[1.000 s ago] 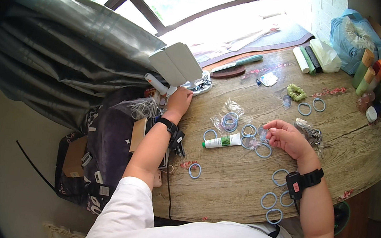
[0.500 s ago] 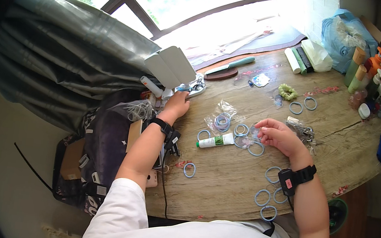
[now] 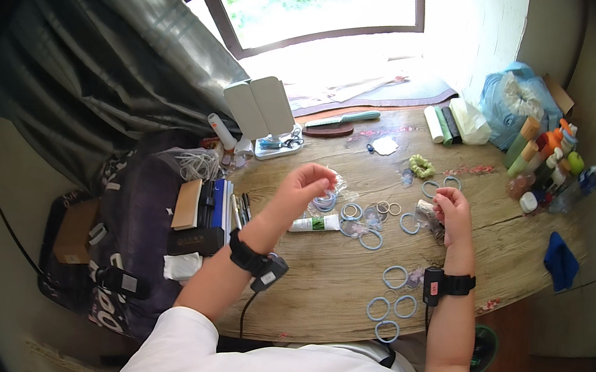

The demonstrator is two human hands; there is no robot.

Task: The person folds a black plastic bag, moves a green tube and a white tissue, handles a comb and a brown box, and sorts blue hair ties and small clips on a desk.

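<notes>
My left hand hangs over the middle of the table, thumb and fingers pinched together. Below it are a bunch of blue hair ties by crinkled clear plastic and a white-and-green tube. My right hand is also in a pinch, beside a hair claw clip and a pale blue hair tie. Whatever either pinch holds is too small or hidden to make out. More hair ties lie between my hands, and several others near the front edge.
A white mirror box with scissors in its tray stands at the back left, near a comb. A green scrunchie lies farther back. Bottles and a blue bag crowd the right corner. Notebooks lie at left.
My left hand has left the mirror box's tray and come right and nearer, over the table's middle. My right hand has moved right, away from the middle hair ties. The view has shifted.
</notes>
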